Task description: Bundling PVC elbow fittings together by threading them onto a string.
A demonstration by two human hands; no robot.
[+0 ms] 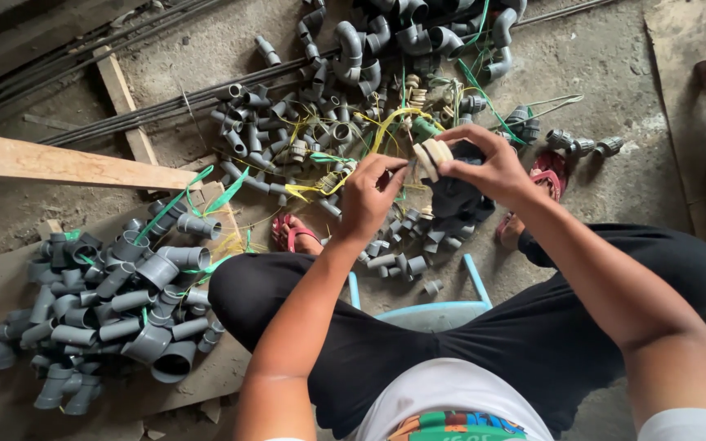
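My right hand [490,170] pinches a small roll of off-white tape [431,157] above the floor. My left hand [369,196] is close beside it, with fingertips pinched near the roll's left edge, apparently on the tape's loose end. A dark object [458,200] hangs under my right hand; I cannot tell what it is. Below both hands lies a spread of small grey plastic pipe fittings [398,261] on the concrete floor. I sit on a light blue stool [435,310], knees apart in black trousers.
A heap of grey pipe fittings [116,302] lies at left on a board. More fittings, elbows and green and yellow straps [345,122] cover the floor ahead. A wooden plank [59,163] and steel rods [124,114] lie at upper left. Red sandals [549,171] are on my feet.
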